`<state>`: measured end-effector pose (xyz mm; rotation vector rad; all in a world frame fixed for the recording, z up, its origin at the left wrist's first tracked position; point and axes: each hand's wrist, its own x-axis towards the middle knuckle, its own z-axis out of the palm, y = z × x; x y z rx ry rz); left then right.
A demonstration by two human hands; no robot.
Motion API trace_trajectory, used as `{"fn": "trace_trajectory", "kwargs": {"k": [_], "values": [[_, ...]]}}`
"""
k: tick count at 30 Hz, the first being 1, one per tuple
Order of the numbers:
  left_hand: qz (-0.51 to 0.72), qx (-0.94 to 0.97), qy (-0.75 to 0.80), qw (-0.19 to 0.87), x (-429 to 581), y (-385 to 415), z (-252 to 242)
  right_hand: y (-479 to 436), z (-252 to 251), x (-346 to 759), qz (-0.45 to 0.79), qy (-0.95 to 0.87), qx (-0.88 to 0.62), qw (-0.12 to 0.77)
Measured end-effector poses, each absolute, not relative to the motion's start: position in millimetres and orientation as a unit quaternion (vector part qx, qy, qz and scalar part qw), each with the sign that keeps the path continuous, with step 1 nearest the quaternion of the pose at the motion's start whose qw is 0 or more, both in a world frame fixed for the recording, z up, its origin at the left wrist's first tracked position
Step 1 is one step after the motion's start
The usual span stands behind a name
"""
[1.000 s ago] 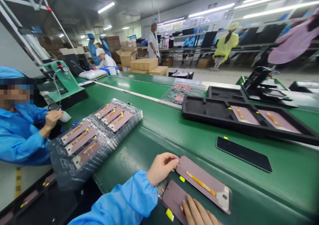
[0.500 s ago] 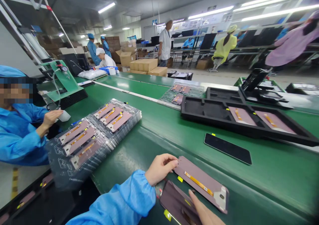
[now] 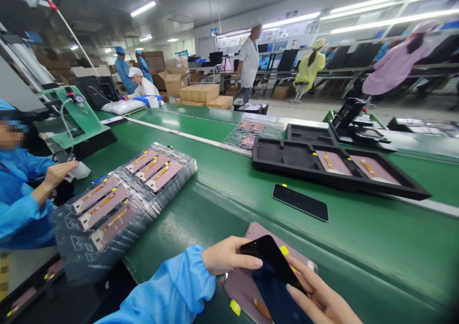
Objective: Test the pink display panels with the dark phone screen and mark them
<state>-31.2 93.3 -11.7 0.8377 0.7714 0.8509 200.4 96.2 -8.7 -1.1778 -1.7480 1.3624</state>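
Observation:
My left hand (image 3: 227, 255), in a blue sleeve, pinches the top end of a dark glossy phone screen panel (image 3: 274, 275) lifted at the bottom centre. My right hand (image 3: 322, 299) supports the same panel from below with its fingers curled along the edge. Under the panel lie two pinkish-backed screen panels (image 3: 241, 289) with yellow tabs on the green conveyor belt (image 3: 222, 209). Another dark screen panel (image 3: 300, 201) lies face up on the belt beyond my hands.
A stack of clear trays (image 3: 122, 195) with several pinkish panels sits at the left. A black foam tray (image 3: 333, 168) holding two panels lies at the right. A co-worker in blue (image 3: 21, 199) sits at the far left. Other people stand in the background.
My right hand has picked up the nearer panel and turned it dark face up, and my left hand has shifted from the farther panel onto its end. The lone dark panel moved left on the belt.

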Motion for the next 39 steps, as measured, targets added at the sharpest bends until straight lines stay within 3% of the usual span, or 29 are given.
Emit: {"fn": "trace_trajectory", "kwargs": {"k": [4, 8, 12, 15, 19, 22, 25, 29, 33, 39], "values": [[0.392, 0.351, 0.387, 0.758, -29, 97, -11, 102, -24, 198, 0.482, -0.687, -0.429, 0.334], [0.4, 0.334, 0.38, 0.764, -26, 99, -11, 100, -28, 192, 0.323, -0.767, -0.439, 0.34], [0.435, 0.321, 0.394, 0.743, -23, 100, -8, 93, -26, 181, 0.139, -0.833, -0.444, 0.299], [0.436, 0.307, 0.418, 0.735, -18, 100, -4, 91, -22, 173, 0.112, -0.849, -0.445, 0.262], [0.427, 0.301, 0.412, 0.747, -18, 106, 4, 96, 3, 172, 0.193, -0.822, -0.461, 0.272], [0.421, 0.294, 0.409, 0.754, -26, 130, 16, 103, 33, 185, 0.304, -0.758, -0.454, 0.356], [0.432, 0.344, 0.47, 0.689, -27, 173, 34, 106, 60, 202, 0.489, -0.633, -0.399, 0.449], [0.371, 0.547, 0.498, 0.561, 15, 234, 56, 103, 82, 218, 0.687, -0.447, -0.244, 0.518], [0.252, 0.751, 0.445, 0.417, 100, 283, 51, 99, 87, 220, 0.731, -0.407, -0.127, 0.533], [0.187, 0.84, 0.385, 0.334, 230, 335, 3, 106, 88, 227, 0.756, -0.382, -0.124, 0.517]]}}
